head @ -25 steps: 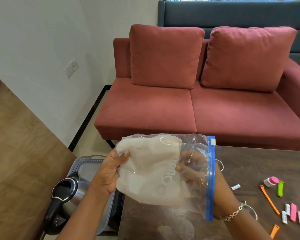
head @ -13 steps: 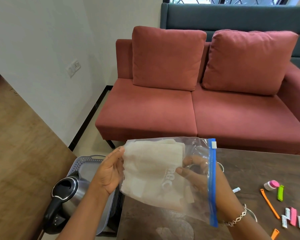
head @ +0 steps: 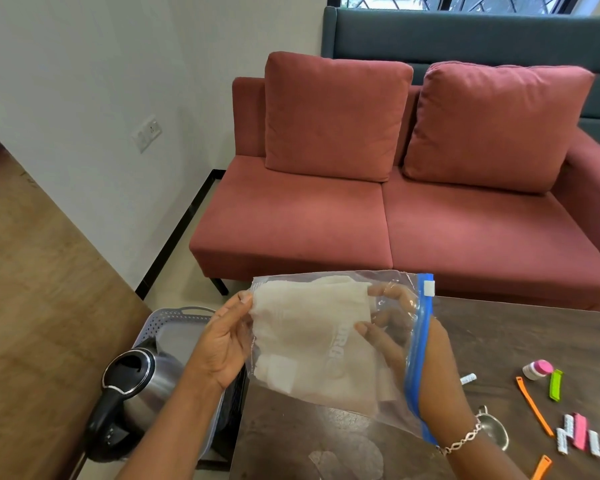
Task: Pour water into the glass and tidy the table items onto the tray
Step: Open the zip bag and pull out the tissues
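Currently, the left grip (head: 222,344) pinches the closed end of the zip bag (head: 388,393). The right grip (head: 433,358) reaches in past the blue zip strip (head: 418,358), fingers loosely bent at the white cloth (head: 302,323); whether they hold it cannot be told through the plastic. The bag's long axis runs grip to grip, above the tabletop (head: 516,341). The tray (head: 174,317) lies below and outward of the left grip, the nearer one, with the kettle (head: 142,382) on it

A red sofa (head: 291,223) with two cushions (head: 333,116) stands before a teal panel (head: 465,36), beside a white wall (head: 84,81).
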Demonstrator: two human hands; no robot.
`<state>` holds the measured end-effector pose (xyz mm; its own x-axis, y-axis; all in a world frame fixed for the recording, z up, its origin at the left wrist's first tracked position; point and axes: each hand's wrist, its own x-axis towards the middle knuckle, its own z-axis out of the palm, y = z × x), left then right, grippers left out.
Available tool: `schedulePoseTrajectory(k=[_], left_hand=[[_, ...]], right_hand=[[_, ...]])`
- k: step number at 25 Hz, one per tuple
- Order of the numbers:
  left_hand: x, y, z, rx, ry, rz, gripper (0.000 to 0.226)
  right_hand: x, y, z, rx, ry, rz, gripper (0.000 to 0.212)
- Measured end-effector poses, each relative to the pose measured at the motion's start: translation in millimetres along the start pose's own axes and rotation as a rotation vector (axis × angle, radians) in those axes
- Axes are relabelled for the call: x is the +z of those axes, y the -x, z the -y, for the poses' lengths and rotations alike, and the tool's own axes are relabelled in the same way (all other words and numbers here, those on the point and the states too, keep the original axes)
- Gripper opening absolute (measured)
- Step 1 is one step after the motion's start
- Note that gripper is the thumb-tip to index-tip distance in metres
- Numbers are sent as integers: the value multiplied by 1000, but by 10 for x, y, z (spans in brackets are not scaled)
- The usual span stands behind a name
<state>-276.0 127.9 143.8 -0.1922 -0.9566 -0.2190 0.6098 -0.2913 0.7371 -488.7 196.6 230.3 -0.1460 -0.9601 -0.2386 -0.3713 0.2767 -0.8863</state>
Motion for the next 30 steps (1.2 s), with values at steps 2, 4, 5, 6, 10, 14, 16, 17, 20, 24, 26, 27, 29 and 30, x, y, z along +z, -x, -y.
schedulePoseTrajectory(k=[2,4,5,6,10,14,16,17,20,24,26,27,29,30], left_hand=[[1,7,-6,4,8,5,19],[1,17,-12,8,8,10,20],[-3,19,-15,9,5,8,21],[-10,20,-18,9,6,5,21],[-33,9,-22,3,5,7,23],[-23,-1,-30,5,-4,11,25],[-21,-4,-30,3,6,4,25],[-22,-5,-28,0,10,0,25],[-13,-2,-35,-3,10,-13,23],[4,-15,-14,28,6,-81,10],[-17,-28,-5,43,8,-142,16],[-33,-32,-6,43,4,-159,19],[-59,-29,-3,35,2,-164,19],[-64,-29,12,29,3,-157,18]], right_hand=[[10,10,-17,28,20,34,28],[20,43,-3,15,-19,33,26],[29,45,4,-11,-46,29,28],[33,43,0,-80,-48,7,32],[8,-4,-48,-229,21,-9,41],[42,-72,-139,-96,-13,-42,35],[49,-121,-156,-129,-5,-41,32],[59,-133,-156,-169,1,-21,28],[74,-184,-150,-115,67,23,15],[63,-133,-120,-170,58,25,13],[24,-100,-130,-221,19,0,10],[6,-82,-144,-243,-43,-16,13],[-8,-68,-152,-291,-122,-44,24],[-12,-49,-153,-310,-139,-55,27]])
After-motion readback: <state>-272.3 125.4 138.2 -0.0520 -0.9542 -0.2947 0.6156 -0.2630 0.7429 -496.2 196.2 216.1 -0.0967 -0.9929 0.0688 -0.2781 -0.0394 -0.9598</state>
